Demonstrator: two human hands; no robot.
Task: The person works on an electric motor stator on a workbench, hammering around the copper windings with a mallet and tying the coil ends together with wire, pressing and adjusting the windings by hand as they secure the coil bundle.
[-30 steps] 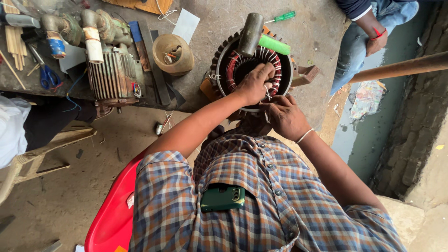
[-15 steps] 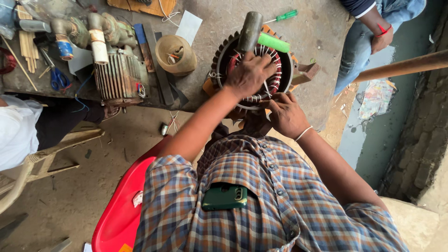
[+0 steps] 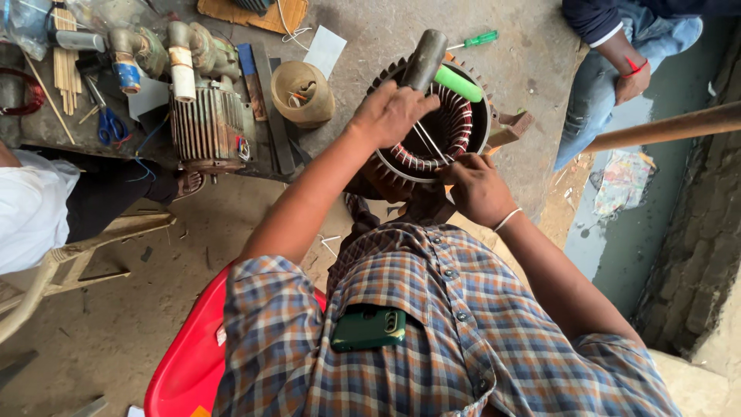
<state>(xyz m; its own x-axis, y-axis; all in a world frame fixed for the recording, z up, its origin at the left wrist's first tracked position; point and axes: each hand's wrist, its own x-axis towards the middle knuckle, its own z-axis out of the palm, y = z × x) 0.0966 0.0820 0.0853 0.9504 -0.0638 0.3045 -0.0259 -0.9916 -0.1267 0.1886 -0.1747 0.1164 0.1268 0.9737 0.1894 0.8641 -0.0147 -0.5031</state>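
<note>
left fingers [image 3: 401, 104] gripping hammer [image 3: 423, 60] | right fingers [image 3: 463, 166] on stator [image 3: 440, 135], grip unclear

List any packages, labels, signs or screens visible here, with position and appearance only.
Phone: in the checked shirt's chest pocket, green back outward, screen hidden.
Blank white card: flat on the floor beside the tan tape roll.
Clear plastic bag: top left corner.
No signs or lit screens.

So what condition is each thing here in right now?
motor stator: open, copper windings exposed
left hand: resting on the stator rim
right hand: at the stator's near edge, fingers curled
hammer: lying across the stator
phone: tucked in shirt pocket
finned motor: standing untouched
</note>
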